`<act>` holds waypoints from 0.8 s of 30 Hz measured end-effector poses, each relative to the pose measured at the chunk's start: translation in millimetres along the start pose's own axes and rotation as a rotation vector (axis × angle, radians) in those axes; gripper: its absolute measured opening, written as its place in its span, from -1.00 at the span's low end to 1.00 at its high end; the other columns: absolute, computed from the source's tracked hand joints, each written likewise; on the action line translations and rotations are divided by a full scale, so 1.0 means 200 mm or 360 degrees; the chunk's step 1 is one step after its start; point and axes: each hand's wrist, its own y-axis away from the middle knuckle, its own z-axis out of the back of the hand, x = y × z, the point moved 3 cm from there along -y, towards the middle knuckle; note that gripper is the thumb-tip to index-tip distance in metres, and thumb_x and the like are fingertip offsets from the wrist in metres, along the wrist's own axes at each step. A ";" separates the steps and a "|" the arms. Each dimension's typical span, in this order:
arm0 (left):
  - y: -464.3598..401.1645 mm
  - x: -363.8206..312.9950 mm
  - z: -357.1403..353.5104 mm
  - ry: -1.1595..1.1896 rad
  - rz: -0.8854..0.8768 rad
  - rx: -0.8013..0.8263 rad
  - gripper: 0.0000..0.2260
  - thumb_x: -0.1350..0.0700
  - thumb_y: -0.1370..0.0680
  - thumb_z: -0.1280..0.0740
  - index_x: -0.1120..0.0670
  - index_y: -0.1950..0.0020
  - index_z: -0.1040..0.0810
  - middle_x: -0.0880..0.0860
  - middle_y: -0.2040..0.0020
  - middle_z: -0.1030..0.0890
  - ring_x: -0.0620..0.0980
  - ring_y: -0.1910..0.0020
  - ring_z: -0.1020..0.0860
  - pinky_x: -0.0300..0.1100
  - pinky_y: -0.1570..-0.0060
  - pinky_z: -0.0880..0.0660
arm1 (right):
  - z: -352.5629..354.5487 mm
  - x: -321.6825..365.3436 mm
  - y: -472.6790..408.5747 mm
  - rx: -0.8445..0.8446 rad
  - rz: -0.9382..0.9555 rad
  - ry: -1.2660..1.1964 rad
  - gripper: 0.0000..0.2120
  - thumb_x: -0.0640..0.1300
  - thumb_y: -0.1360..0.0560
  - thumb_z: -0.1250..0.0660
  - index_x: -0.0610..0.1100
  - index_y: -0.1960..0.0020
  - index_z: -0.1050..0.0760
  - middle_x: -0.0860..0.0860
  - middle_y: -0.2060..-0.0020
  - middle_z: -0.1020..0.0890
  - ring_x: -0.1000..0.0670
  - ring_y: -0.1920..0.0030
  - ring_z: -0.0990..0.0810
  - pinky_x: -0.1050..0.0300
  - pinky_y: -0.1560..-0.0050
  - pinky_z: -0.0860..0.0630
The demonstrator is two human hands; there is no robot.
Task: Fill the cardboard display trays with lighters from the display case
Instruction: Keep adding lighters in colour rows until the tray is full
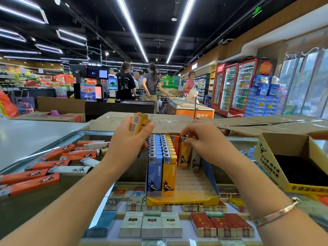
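Observation:
A yellow cardboard display tray [182,200] stands on the glass counter, with rows of blue and yellow lighters [160,157] upright along its left side. My left hand [129,139] grips a small bunch of yellow lighters [139,122] above the tray's back left. My right hand [202,139] pinches the metal top of a yellow lighter [183,153] standing at the back of the tray, beside a white lighter [195,159]. Loose orange and white lighters [53,166] lie scattered on the counter to the left.
A second, open cardboard tray box [276,166] with a dark interior sits at the right. Cigarette packs [152,226] fill the case under the glass. Flat cardboard boxes [248,124] lie behind the counter. Several people stand at the checkout beyond.

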 end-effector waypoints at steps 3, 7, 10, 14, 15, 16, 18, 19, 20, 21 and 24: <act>0.00 0.00 0.00 0.0009 -0.0001 0.0010 -0.82 -0.02 -0.53 -0.26 0.09 0.03 -0.46 0.04 0.24 -0.58 -0.22 0.40 -0.54 -0.42 0.42 -0.47 | 0.01 -0.01 0.00 0.0027 -0.0006 0.0012 -0.82 -0.24 -0.53 -0.27 -0.10 -0.09 -0.55 0.11 0.17 -0.42 0.12 0.15 -0.39 0.36 0.21 -0.30; 0.00 0.00 0.00 0.0054 -0.0009 0.0024 -0.83 0.00 -0.54 -0.26 0.10 0.03 -0.46 0.03 0.26 -0.58 -0.21 0.42 -0.54 -0.41 0.43 -0.46 | 0.00 -0.01 0.00 0.0076 -0.0022 0.0083 -0.80 -0.22 -0.53 -0.28 -0.11 -0.13 -0.58 0.02 0.06 -0.50 0.07 0.06 -0.43 0.26 0.11 -0.31; 0.00 -0.01 0.00 0.0087 0.0012 0.0025 -0.87 0.01 -0.55 -0.25 0.06 0.07 -0.47 0.02 0.28 -0.57 -0.21 0.43 -0.53 -0.41 0.44 -0.45 | -0.03 -0.01 -0.01 0.0046 -0.0034 0.0177 -0.79 -0.18 -0.52 -0.29 -0.10 -0.13 -0.59 0.01 -0.01 -0.53 0.08 -0.01 -0.41 0.23 0.02 -0.32; 0.00 -0.01 0.00 0.0147 0.0071 0.0023 -0.92 0.06 -0.56 -0.24 0.01 0.10 -0.48 -0.05 0.31 -0.58 -0.21 0.44 -0.53 -0.40 0.45 -0.45 | -0.03 -0.02 -0.02 -0.0001 -0.0071 0.0246 -0.81 -0.15 -0.52 -0.31 -0.06 -0.10 -0.60 0.04 -0.01 -0.50 0.03 -0.10 -0.38 0.13 -0.05 -0.37; 0.00 -0.02 0.00 0.0153 0.0090 0.0022 -0.93 0.06 -0.56 -0.25 0.02 0.09 -0.49 -0.05 0.30 -0.58 -0.21 0.43 -0.54 -0.40 0.45 -0.45 | -0.03 -0.02 -0.02 -0.0003 -0.0073 0.0244 -0.81 -0.14 -0.52 -0.31 -0.05 -0.10 -0.60 0.05 0.00 -0.49 0.03 -0.09 -0.37 0.14 -0.04 -0.36; 0.00 -0.02 0.01 0.0162 0.0112 0.0019 -0.93 0.06 -0.55 -0.26 0.03 0.07 -0.50 -0.04 0.29 -0.59 -0.20 0.43 -0.55 -0.40 0.45 -0.45 | -0.03 -0.02 -0.01 -0.0002 -0.0072 0.0249 -0.81 -0.13 -0.52 -0.30 -0.04 -0.11 -0.60 0.07 0.03 -0.48 0.05 -0.07 -0.36 0.16 -0.01 -0.34; -0.01 -0.02 0.02 0.0229 0.0173 0.0009 -0.91 0.03 -0.53 -0.29 0.03 0.04 -0.51 -0.02 0.25 -0.61 -0.19 0.38 -0.58 -0.37 0.44 -0.48 | -0.03 -0.01 -0.01 -0.0019 -0.0050 0.0288 -0.80 -0.08 -0.53 -0.28 -0.01 -0.11 -0.60 0.09 0.06 -0.46 0.09 -0.03 -0.34 0.19 0.03 -0.30; -0.01 -0.02 0.02 0.0288 0.0212 -0.0004 -0.91 0.02 -0.52 -0.31 0.01 0.04 -0.51 -0.03 0.24 -0.63 -0.18 0.35 -0.60 -0.34 0.43 -0.49 | -0.03 0.00 0.00 -0.0057 -0.0029 0.0297 -0.80 -0.06 -0.53 -0.27 -0.01 -0.12 -0.59 0.09 0.06 -0.47 0.09 -0.03 -0.35 0.20 0.04 -0.29; -0.01 -0.03 0.03 0.0363 0.0254 -0.0022 -0.90 0.00 -0.50 -0.32 -0.01 0.05 -0.51 -0.06 0.24 -0.65 -0.18 0.32 -0.62 -0.32 0.42 -0.51 | -0.02 0.01 0.00 -0.0124 -0.0002 0.0275 -0.79 -0.05 -0.54 -0.27 -0.01 -0.12 -0.59 0.08 0.06 -0.50 0.10 -0.02 -0.37 0.20 0.05 -0.30; -0.01 -0.03 0.04 0.0456 0.0298 -0.0043 -0.88 -0.01 -0.48 -0.34 -0.01 0.05 -0.51 -0.07 0.23 -0.67 -0.18 0.30 -0.63 -0.29 0.42 -0.52 | 0.00 0.03 0.00 -0.0213 0.0028 0.0212 -0.79 -0.05 -0.53 -0.27 -0.02 -0.12 -0.59 0.08 0.07 -0.52 0.11 0.01 -0.39 0.21 0.07 -0.31; -0.03 -0.07 0.07 0.0836 0.0399 -0.0068 -0.74 -0.05 -0.35 -0.34 0.04 0.03 -0.49 -0.06 0.24 -0.69 -0.15 0.31 -0.65 -0.26 0.43 -0.54 | 0.03 0.11 0.03 -0.0403 0.0122 -0.0146 -0.82 -0.06 -0.51 -0.30 -0.03 -0.06 -0.60 0.15 0.21 -0.54 0.24 0.16 -0.43 0.40 0.16 -0.29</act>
